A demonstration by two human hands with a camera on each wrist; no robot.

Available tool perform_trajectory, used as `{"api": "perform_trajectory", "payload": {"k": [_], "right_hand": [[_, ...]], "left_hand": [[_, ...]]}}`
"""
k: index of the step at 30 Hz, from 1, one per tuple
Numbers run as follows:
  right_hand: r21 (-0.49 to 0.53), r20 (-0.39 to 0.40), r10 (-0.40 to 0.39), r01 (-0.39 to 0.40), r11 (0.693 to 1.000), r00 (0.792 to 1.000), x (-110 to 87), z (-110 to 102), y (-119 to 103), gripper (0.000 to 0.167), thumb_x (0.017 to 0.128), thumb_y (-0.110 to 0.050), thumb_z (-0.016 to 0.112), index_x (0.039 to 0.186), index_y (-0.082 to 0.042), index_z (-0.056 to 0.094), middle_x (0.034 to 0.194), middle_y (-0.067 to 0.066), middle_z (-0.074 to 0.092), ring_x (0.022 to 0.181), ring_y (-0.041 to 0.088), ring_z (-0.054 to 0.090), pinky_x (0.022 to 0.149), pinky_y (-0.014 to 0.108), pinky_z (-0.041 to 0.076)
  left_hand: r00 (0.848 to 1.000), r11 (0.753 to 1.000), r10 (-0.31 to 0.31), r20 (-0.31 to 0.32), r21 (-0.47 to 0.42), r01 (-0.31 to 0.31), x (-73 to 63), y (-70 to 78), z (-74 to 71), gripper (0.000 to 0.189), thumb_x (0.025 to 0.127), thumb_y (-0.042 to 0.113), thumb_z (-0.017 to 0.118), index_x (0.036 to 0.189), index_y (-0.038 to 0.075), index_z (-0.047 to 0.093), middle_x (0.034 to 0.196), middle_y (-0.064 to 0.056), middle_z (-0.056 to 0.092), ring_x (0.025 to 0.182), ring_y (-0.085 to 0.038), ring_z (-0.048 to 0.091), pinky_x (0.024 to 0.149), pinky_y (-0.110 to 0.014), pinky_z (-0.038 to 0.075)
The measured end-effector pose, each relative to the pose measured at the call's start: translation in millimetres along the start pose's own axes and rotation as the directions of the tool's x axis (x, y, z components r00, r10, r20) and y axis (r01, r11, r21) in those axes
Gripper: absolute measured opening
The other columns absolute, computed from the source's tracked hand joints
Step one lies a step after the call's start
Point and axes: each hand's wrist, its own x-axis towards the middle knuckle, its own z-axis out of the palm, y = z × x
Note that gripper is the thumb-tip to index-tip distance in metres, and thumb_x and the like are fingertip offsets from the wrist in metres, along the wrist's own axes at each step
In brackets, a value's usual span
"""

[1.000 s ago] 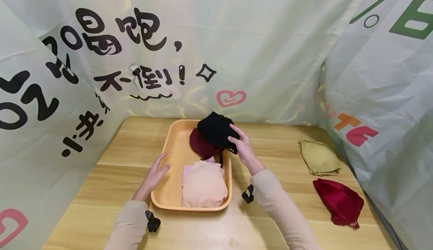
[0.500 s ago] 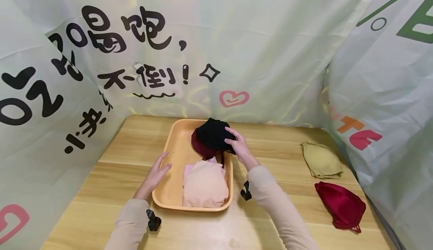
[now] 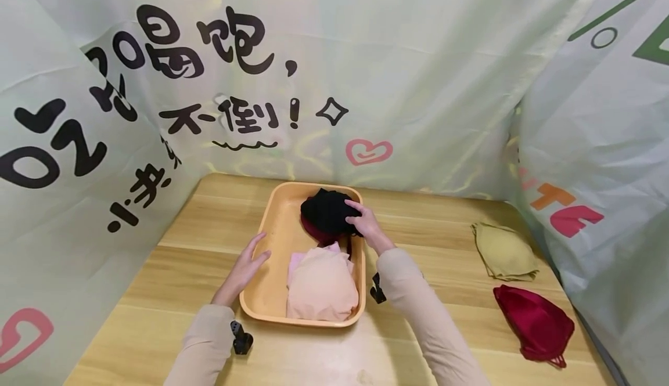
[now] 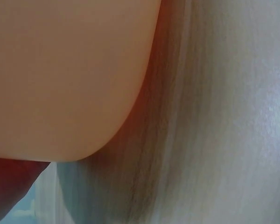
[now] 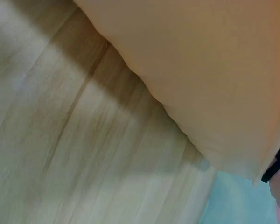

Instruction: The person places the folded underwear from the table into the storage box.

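The printed curtain (image 3: 444,84) fills the back and sides and, with everything else, sits a little farther right in the head view than a second ago. Below it spreads the wooden surface (image 3: 428,217). The tan tray (image 3: 282,229) stays in its place there, left of the middle. Two beige sleeves (image 3: 425,310) reach in from the near side.

A folded pale pink cloth (image 3: 323,287) lies unchanged in the tray's near right part. The red garment (image 3: 535,323) and, just beyond it, the yellow-green garment (image 3: 505,252) rest untouched at the right.

The black cloth (image 3: 326,210) shows the main change: a second ago it jutted past the far rim, and now it sits lower, inside the tray's far right corner. The right hand (image 3: 366,223) has moved inward with it, its fingers curled over the cloth's right edge. The left hand (image 3: 247,266) keeps its spot at the left rim, fingers and thumb spread.

Less of the maroon garment (image 3: 316,235) now shows beneath the black. A lilac edge (image 3: 294,260) peeks out beside the pale pink.
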Motion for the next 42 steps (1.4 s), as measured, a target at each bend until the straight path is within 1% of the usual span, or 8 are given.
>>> {"api": "perform_trajectory", "payload": {"k": [6, 9, 12, 15, 19, 22, 30, 42], "right_hand": [[-0.019, -0.02, -0.005, 0.004, 1.0, 1.0, -3.8, 1.4, -2.4, 0.049, 0.087, 0.004, 0.051, 0.135, -0.008, 0.044, 0.147, 0.016, 0.027, 0.134, 0.032, 0.023, 0.108, 0.045, 0.025], [-0.045, -0.029, -0.006, 0.005, 0.999, 1.0, -7.7, 1.9, -3.6, 0.049, 0.087, 0.005, 0.052, 0.134, -0.007, 0.044, 0.146, 0.017, 0.028, 0.134, 0.033, 0.024, 0.108, 0.046, 0.026], [-0.077, -0.047, -0.013, 0.009, 0.997, 0.999, -10.9, 2.1, -4.6, 0.049, 0.086, 0.004, 0.053, 0.133, -0.006, 0.045, 0.145, 0.018, 0.029, 0.133, 0.033, 0.025, 0.107, 0.046, 0.027], [-0.1, -0.078, -0.014, 0.006, 0.995, 0.997, -13.7, 1.7, -5.9, 0.047, 0.087, 0.002, 0.053, 0.132, -0.006, 0.046, 0.143, 0.019, 0.033, 0.132, 0.033, 0.028, 0.105, 0.045, 0.03], [-0.131, -0.129, -0.01, -0.007, 0.991, 0.992, -18.4, 0.3, -6.9, 0.042, 0.087, 0.001, 0.054, 0.129, -0.004, 0.05, 0.138, 0.021, 0.039, 0.129, 0.033, 0.033, 0.102, 0.044, 0.036], [-0.159, -0.163, -0.025, -0.001, 0.987, 0.986, -21.5, -1.4, -6.1, 0.038, 0.087, 0.001, 0.053, 0.125, -0.001, 0.053, 0.134, 0.023, 0.043, 0.125, 0.033, 0.038, 0.1, 0.043, 0.038], [-0.137, -0.198, -0.083, 0.056, 0.989, 0.977, -28.7, -5.6, -4.5, 0.033, 0.088, 0.003, 0.05, 0.12, 0.004, 0.056, 0.122, 0.022, 0.054, 0.115, 0.032, 0.048, 0.098, 0.041, 0.04], [-0.039, -0.201, -0.089, 0.083, 0.996, 0.975, -48.8, -10.4, 7.9, 0.028, 0.089, 0.002, 0.048, 0.115, 0.009, 0.056, 0.115, 0.025, 0.057, 0.105, 0.03, 0.053, 0.086, 0.038, 0.046]], "left_hand": [[1.0, 0.999, -0.023, 0.018, -0.022, 0.023, -11.9, 34.3, -0.1, 0.054, 0.094, 0.01, 0.046, 0.141, -0.003, 0.022, 0.147, -0.026, 0.015, 0.135, -0.043, 0.009, 0.108, -0.057, 0.007], [1.0, 1.0, -0.023, 0.015, -0.008, 0.023, -14.2, 40.2, 0.8, 0.054, 0.094, 0.009, 0.046, 0.141, -0.003, 0.022, 0.147, -0.026, 0.016, 0.135, -0.042, 0.01, 0.109, -0.056, 0.009], [1.0, 1.0, -0.018, 0.017, -0.012, 0.018, -11.9, 36.7, 0.9, 0.054, 0.094, 0.009, 0.046, 0.141, -0.003, 0.022, 0.147, -0.026, 0.016, 0.135, -0.042, 0.01, 0.109, -0.056, 0.009], [1.0, 1.0, -0.01, 0.018, -0.021, 0.011, -5.6, 24.2, 1.6, 0.054, 0.094, 0.01, 0.047, 0.141, -0.001, 0.023, 0.148, -0.024, 0.016, 0.135, -0.042, 0.01, 0.108, -0.057, 0.008], [1.0, 1.0, -0.002, 0.005, 0.009, 0.002, 1.3, 5.8, 3.0, 0.055, 0.094, 0.015, 0.047, 0.142, 0.003, 0.024, 0.148, -0.021, 0.018, 0.136, -0.04, 0.011, 0.108, -0.057, 0.01], [1.0, 0.999, 0.008, -0.008, 0.031, -0.008, 2.5, -0.5, 3.7, 0.056, 0.094, 0.019, 0.047, 0.143, 0.004, 0.024, 0.149, -0.02, 0.019, 0.136, -0.04, 0.012, 0.108, -0.057, 0.011], [1.0, 1.0, 0.004, -0.01, 0.024, -0.004, 1.8, -2.0, 5.0, 0.056, 0.094, 0.018, 0.047, 0.143, 0.006, 0.024, 0.149, -0.018, 0.019, 0.136, -0.039, 0.012, 0.108, -0.057, 0.011], [1.0, 1.0, -0.003, -0.007, 0.011, 0.003, 0.9, -3.3, 2.4, 0.056, 0.094, 0.017, 0.047, 0.143, 0.006, 0.023, 0.149, -0.018, 0.018, 0.136, -0.039, 0.01, 0.108, -0.057, 0.009]]}}
